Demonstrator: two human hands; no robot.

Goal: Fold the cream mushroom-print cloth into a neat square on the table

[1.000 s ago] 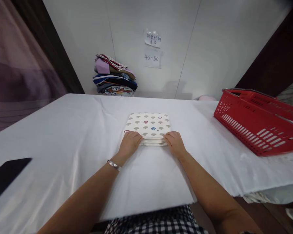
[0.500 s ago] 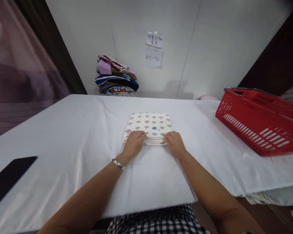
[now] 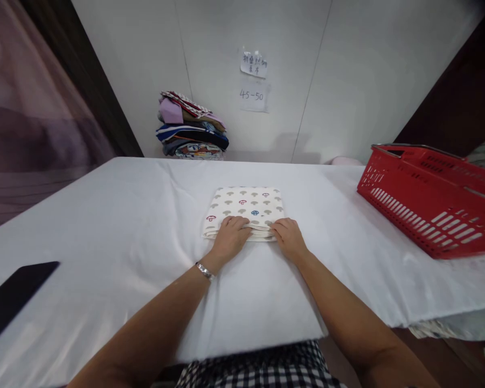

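A folded white cloth (image 3: 244, 203) with grey, red and blue mushroom prints lies in a flat, layered rectangle at the middle of the white-covered table (image 3: 145, 215). My left hand (image 3: 231, 236), with a silvery band at the wrist, grips the cloth's near edge a little left of its centre. Its fingers lie on top and the thumb is at the layered edge. At the near right corner, my right hand (image 3: 289, 235) pinches the same edge between thumb and fingers. The undersides of the layers are hidden.
A red plastic basket (image 3: 428, 202) stands at the right of the table. On the left lies a dark, flat phone-like object (image 3: 18, 293). Folded fabrics (image 3: 192, 126) are piled against the back wall, below and left of two paper notes (image 3: 254, 81).
My left hand has slid to the right along the near edge of the cloth, closer to my right hand. My right hand stays at its corner.
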